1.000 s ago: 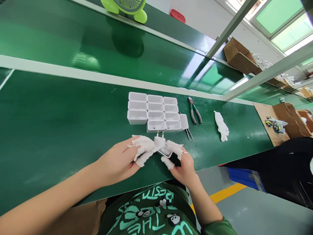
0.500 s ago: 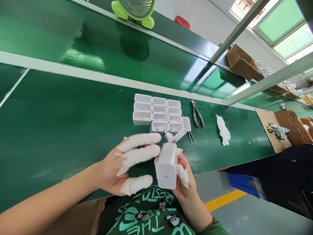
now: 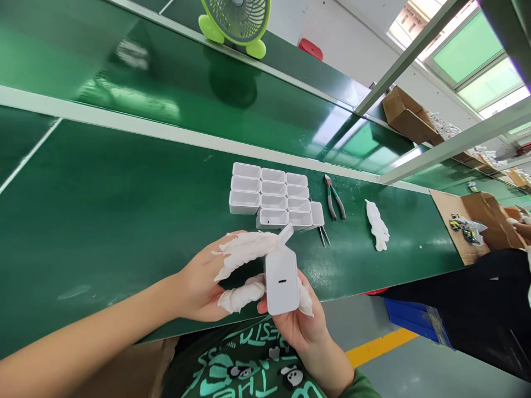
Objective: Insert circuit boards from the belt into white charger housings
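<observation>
In front of my body is a white charger housing (image 3: 282, 284), its end face with a small dark slot turned towards me. My right hand (image 3: 305, 315) grips it from the right and below, fingertips wrapped in white covers. My left hand (image 3: 222, 276) closes on its left side, with the covered fingers at the top far edge and the thumb at the side. A slim white part (image 3: 285, 234) sticks out behind the housing; how it joins is hidden. Beyond my hands stand several white open box-shaped shells (image 3: 244, 200) in rows, one with a dark speck inside.
Tweezers (image 3: 324, 236) lie by a white shell on the right of the rows. Farther right are cutting pliers (image 3: 333, 198) and a crumpled white glove-like piece (image 3: 377, 225). A cardboard box (image 3: 489, 221) and a person's dark clothing (image 3: 464, 298) are at the right. A green fan (image 3: 238, 22) stands behind.
My left hand's spread fingers have come together onto the charger housing. The housing has turned so its slotted face shows more squarely. The plug-like piece with prongs behind it is now hidden.
</observation>
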`<move>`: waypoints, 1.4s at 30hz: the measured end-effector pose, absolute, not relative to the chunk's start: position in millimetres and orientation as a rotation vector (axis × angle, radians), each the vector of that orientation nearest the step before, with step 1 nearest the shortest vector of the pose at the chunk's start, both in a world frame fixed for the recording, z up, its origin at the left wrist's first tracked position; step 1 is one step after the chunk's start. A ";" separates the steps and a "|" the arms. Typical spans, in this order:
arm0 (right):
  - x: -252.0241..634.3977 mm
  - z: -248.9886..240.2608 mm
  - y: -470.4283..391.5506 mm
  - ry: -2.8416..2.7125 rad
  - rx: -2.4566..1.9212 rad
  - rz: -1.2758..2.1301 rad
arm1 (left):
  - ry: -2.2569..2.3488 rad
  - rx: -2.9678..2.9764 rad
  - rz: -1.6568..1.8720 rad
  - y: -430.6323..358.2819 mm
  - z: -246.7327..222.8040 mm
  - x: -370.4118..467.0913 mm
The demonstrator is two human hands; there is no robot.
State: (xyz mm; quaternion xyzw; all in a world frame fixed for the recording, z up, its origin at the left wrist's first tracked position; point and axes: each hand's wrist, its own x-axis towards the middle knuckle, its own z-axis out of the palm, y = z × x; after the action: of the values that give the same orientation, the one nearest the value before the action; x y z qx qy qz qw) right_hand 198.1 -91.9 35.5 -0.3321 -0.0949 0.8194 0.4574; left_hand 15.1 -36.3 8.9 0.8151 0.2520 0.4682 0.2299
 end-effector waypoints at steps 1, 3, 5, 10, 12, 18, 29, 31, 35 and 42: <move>197.7 35.6 -91.9 -0.245 -0.816 2.019 | 0.662 2.265 1.300 -35.7 9.7 15.8; 196.4 34.6 -93.1 -0.271 -0.818 2.019 | 0.610 2.298 1.311 -34.9 11.2 17.0; 196.7 32.6 -95.4 -0.316 -0.852 2.007 | 0.607 2.299 1.317 -34.8 12.4 17.6; 221.3 38.3 -74.8 -0.840 -1.071 1.562 | 0.733 2.341 1.404 -35.4 13.3 18.6; 241.4 46.6 -38.1 -1.184 -1.133 1.105 | 0.894 2.364 1.437 -33.8 13.1 19.7; 294.8 55.5 140.9 -1.841 -1.554 0.321 | 1.046 2.650 1.525 -23.7 7.3 22.1; 295.2 24.4 211.7 -1.735 -1.674 0.476 | 1.222 2.709 1.398 -12.4 -4.5 17.4; 295.4 29.6 190.3 -1.737 -1.619 0.547 | 1.248 2.687 1.395 -11.3 -6.0 15.5; 298.5 34.8 125.5 -1.772 -1.493 0.740 | 1.372 2.648 1.342 -8.9 -8.5 13.3; 318.2 22.7 58.5 -1.840 -1.477 0.770 | 1.275 2.794 1.194 -15.9 -6.0 17.5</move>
State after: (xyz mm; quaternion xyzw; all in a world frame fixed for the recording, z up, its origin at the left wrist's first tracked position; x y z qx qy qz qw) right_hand 318.2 58.5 22.7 -0.5630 -0.7014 0.2937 0.3238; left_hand 17.5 -15.9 -6.0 0.8454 0.3858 0.3614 -0.0766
